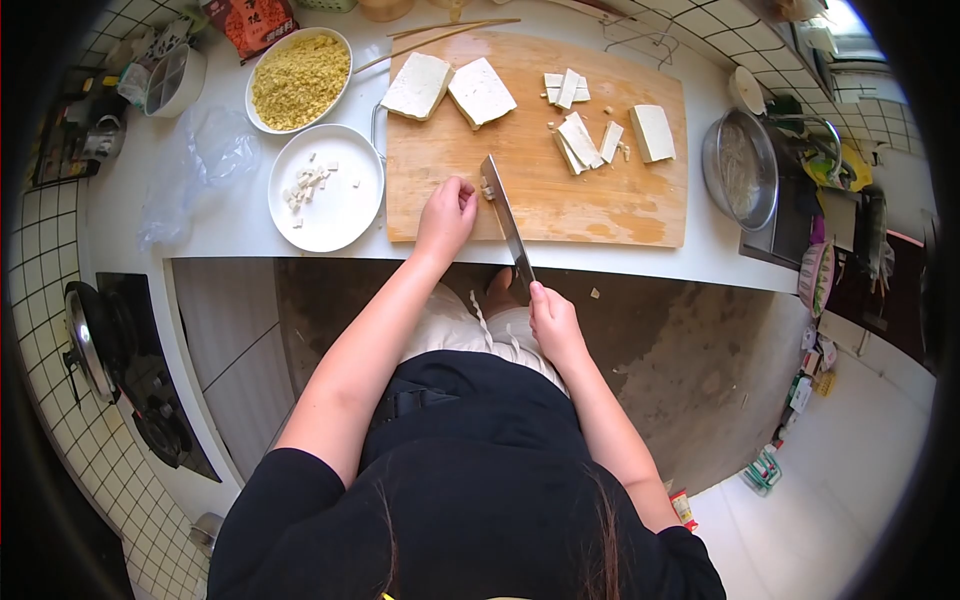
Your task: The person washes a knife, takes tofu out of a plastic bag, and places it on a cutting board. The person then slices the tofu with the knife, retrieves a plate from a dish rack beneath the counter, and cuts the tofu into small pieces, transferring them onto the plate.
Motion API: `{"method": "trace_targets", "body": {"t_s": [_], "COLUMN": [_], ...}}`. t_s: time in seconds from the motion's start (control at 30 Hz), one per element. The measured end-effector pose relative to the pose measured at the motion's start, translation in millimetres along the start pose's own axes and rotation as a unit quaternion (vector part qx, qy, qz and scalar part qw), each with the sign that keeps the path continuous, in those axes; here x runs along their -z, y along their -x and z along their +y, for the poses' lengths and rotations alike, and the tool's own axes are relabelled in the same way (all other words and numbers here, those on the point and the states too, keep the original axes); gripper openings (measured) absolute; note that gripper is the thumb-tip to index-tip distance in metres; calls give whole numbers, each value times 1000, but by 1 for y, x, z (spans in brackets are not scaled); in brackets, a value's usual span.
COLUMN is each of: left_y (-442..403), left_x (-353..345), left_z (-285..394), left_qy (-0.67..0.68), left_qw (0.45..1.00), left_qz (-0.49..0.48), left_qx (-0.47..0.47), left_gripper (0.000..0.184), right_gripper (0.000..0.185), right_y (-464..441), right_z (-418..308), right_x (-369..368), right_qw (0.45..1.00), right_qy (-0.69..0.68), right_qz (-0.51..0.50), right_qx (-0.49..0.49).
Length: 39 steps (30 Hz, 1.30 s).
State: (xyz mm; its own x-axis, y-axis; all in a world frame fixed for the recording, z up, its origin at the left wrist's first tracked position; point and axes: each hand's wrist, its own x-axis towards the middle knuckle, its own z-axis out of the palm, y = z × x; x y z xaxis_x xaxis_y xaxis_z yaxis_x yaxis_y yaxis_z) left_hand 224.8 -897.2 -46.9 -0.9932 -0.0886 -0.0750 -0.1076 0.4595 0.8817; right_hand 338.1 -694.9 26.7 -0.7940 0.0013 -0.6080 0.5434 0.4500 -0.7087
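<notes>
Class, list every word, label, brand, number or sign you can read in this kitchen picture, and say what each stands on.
Red bag: large printed characters, too blurred to quote surely.
Small red-and-yellow packet: any print is too small to read.
Knife: no marking can be made out.
Nothing else reads clearly.

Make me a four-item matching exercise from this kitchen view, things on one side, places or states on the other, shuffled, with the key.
Things:
1. Knife
2. Metal bowl
3. Round white plate
4. Yellow crumbly food

Places and states:
A. Bearing a few small white pieces
B. Heaped in a white dish near the red packet
C. Gripped in the person's right hand
D. On the picture's right, beyond the cutting board

Right pairs: 1-C, 2-D, 3-A, 4-B
</notes>
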Motion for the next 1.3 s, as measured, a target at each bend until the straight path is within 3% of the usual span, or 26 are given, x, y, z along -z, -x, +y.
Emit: {"method": "trace_targets", "body": {"t_s": [0.17, 0.27, 0.57, 0.67, 0.97, 1.07, 1.17, 1.3], "left_y": [1, -2, -7, -10, -18, -19, -15, -7], "left_x": [0, -4, -15, -10, -20, -23, -8, 12], "left_z": [11, 9, 14, 14, 3, -2, 3, 0], "left_qy": [-25, -92, -132, -135, -165, -162, -174, -151], "left_qw": [999, 992, 990, 991, 979, 978, 982, 986], "left_qz": [-21, -20, -7, 5, -36, -3, -31, -1], "left_qx": [7, -88, -52, -2, -115, -131, -66, -67], "left_gripper": [29, 40, 44, 44, 28, 19, 14, 10], "right_gripper": [48, 48, 47, 46, 46, 46, 45, 44], "right_y": [0, -1, 18, 17, 23, 21, 18, 16], "right_z": [2, 9, -14, -12, -31, -37, -47, -77], "right_x": [-3, -2, 15, 18, 31, 31, 28, 17], "right_qw": [1000, 1000, 1000, 999, 999, 997, 995, 992], "right_qy": [27, 9, 0, 4, 19, 39, 59, 72], "right_qz": [10, 6, 22, 24, 30, 23, 10, -23], "right_qx": [7, 4, 21, 32, 40, 59, 83, 99]}}
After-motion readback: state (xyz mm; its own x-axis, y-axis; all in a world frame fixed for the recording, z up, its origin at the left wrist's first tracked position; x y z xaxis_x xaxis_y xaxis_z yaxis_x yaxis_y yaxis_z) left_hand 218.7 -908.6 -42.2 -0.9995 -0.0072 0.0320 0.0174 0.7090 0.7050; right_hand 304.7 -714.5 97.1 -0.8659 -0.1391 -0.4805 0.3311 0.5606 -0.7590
